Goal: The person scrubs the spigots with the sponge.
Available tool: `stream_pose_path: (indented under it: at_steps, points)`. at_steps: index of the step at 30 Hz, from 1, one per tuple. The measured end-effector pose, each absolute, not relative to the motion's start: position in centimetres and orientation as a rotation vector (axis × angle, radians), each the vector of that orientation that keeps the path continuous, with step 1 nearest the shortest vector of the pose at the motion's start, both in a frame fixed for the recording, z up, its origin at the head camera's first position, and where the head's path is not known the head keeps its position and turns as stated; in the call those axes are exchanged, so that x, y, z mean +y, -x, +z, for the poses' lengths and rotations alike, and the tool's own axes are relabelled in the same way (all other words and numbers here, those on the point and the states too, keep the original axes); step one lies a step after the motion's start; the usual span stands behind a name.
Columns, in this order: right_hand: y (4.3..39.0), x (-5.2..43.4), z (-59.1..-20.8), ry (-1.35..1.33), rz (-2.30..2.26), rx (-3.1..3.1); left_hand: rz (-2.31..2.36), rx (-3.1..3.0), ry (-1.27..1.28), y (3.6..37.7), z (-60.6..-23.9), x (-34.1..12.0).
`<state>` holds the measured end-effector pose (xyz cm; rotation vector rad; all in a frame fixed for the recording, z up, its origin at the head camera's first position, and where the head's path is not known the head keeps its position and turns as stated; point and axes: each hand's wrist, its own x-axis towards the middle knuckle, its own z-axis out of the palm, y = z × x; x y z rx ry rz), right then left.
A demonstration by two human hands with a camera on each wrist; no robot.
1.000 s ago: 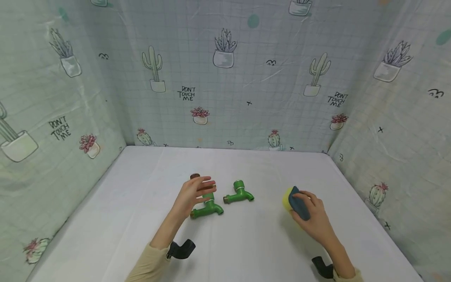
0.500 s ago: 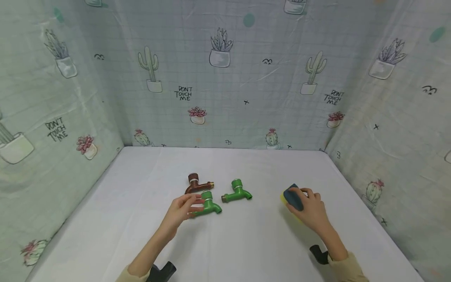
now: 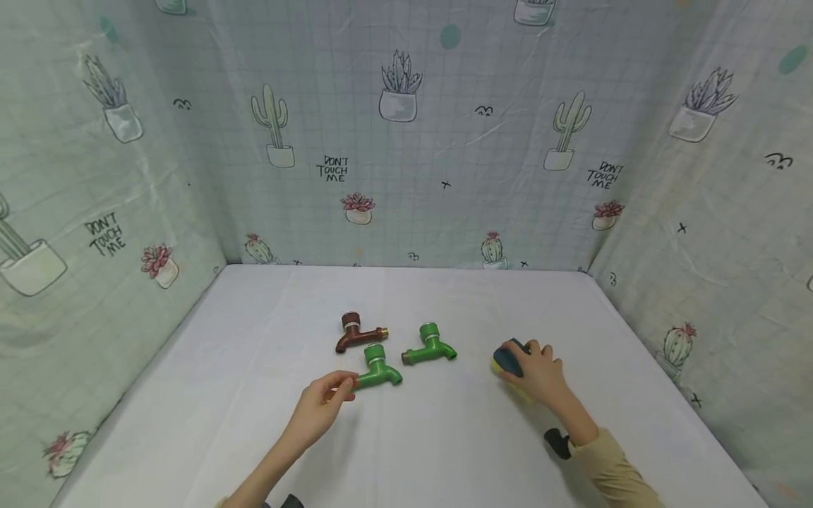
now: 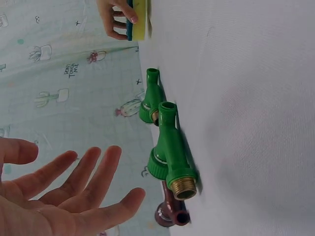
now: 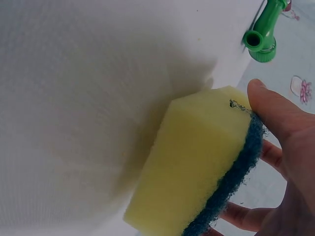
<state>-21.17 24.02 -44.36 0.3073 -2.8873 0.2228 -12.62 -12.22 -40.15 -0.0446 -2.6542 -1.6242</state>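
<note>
Our left hand (image 3: 317, 409) hangs with fingers spread and relaxed, gripping nothing, its fingertips just beside the brass threaded end of the nearest green tap (image 3: 376, 370); the left wrist view shows a gap between palm and tap (image 4: 172, 152). That tap lies on the white table (image 3: 444, 451), long axis running left to right, spout toward our right, knob up, so its threaded end is the closest part to reach. Behind it lie a brown tap (image 3: 356, 333) and a second green tap (image 3: 430, 346). Our right hand (image 3: 536, 374) grips a yellow sponge (image 5: 197, 162) with its blue scouring face toward the palm, yellow side down
</note>
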Motion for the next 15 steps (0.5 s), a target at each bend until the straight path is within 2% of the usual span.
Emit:
stream_pose_path:
  at_steps: [7,15]
  points:
    - [21.21,23.52,-44.57,-0.288,0.248,-2.957,-1.583,-2.632,0.095,12.45,-40.11,-11.91]
    - [20.9,23.19,-44.15,-0.321,0.301,-2.905,-1.313,-2.644,0.242,12.49,-39.93,-11.5]
